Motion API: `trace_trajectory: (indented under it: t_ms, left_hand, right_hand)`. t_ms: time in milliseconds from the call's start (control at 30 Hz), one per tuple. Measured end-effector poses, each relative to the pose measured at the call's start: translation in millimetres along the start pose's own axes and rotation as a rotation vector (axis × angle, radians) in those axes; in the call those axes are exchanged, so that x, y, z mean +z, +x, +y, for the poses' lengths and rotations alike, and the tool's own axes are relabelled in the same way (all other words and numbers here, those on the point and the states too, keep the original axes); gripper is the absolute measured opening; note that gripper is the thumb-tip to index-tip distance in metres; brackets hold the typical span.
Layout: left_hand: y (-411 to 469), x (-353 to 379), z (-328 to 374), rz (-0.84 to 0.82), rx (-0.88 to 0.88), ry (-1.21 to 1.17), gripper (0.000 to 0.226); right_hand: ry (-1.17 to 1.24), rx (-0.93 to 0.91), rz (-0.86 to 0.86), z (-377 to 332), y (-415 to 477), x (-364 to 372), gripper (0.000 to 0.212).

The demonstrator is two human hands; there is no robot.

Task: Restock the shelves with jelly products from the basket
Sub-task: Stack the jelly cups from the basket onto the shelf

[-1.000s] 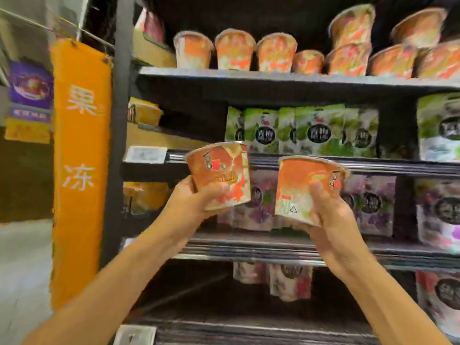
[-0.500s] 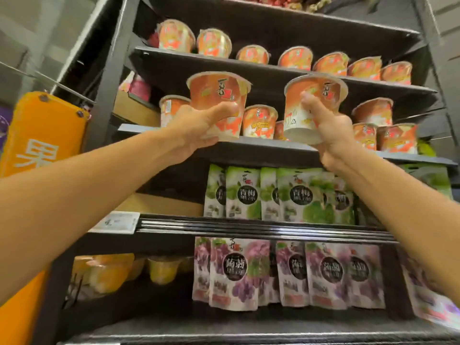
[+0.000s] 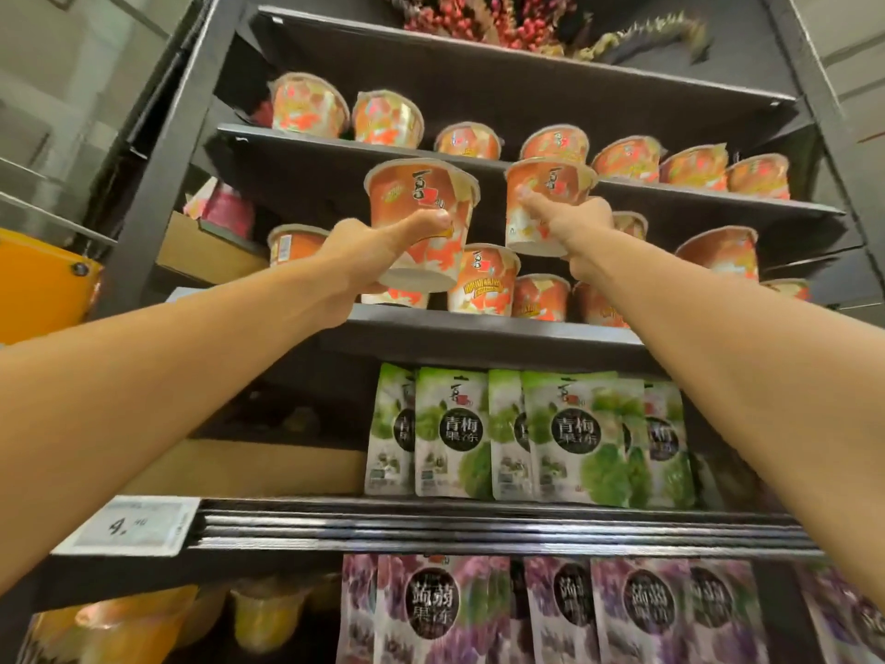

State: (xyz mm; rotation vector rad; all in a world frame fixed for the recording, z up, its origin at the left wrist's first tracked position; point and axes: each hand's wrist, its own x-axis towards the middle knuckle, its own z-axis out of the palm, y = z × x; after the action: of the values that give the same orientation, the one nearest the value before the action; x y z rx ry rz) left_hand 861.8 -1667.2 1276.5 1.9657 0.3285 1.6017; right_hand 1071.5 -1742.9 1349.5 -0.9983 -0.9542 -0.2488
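Both arms reach up toward the upper shelves. My left hand grips an orange jelly cup from below and the side, thumb across its front. My right hand grips a second orange jelly cup, held just below the front edge of the upper cup shelf. Both cups are upright and hang in front of the lower cup shelf, where several like cups stand. The basket is out of view.
More orange cups line the upper shelf. Green jelly pouches hang below the cup shelves, purple pouches lower down. A price tag sits at the left shelf edge. An orange sign hangs at the left.
Both hands have risen from waist-level shelves up to the cup shelves, carrying their cups. The view has tilted upward and the upper shelf has come into sight.
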Motion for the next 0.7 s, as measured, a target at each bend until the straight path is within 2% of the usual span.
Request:
trace_trajectory:
  t_ms: [167, 333, 433, 600, 700]
  left_hand:
    - [5.9, 1.8, 1.6, 0.018, 0.01, 0.0, 0.09]
    - [3.5, 5.6, -0.2, 0.035, -0.021, 0.028, 0.107]
    - [3.8, 5.5, -1.9, 0.037, -0.037, 0.035, 0.109]
    - [9.0, 6.1, -4.4, 0.039, -0.035, 0.053, 0.095]
    - [11.1, 7.2, -3.1, 0.057, -0.032, 0.049, 0.09]
  right_hand:
    - [-0.027, 0.042, 0.003, 14.3, 14.5, 8.0, 0.1]
    - [-0.107, 0.075, 0.005, 19.1, 22.1, 11.3, 0.111]
    - [-0.231, 0.06, 0.018, 16.1, 23.0, 16.7, 0.114]
    - [-0.334, 0.04, -0.013, 14.8, 25.2, 27.3, 0.103]
    - [-0.333, 0.059, -0.029, 21.6, 27.0, 31.5, 0.106]
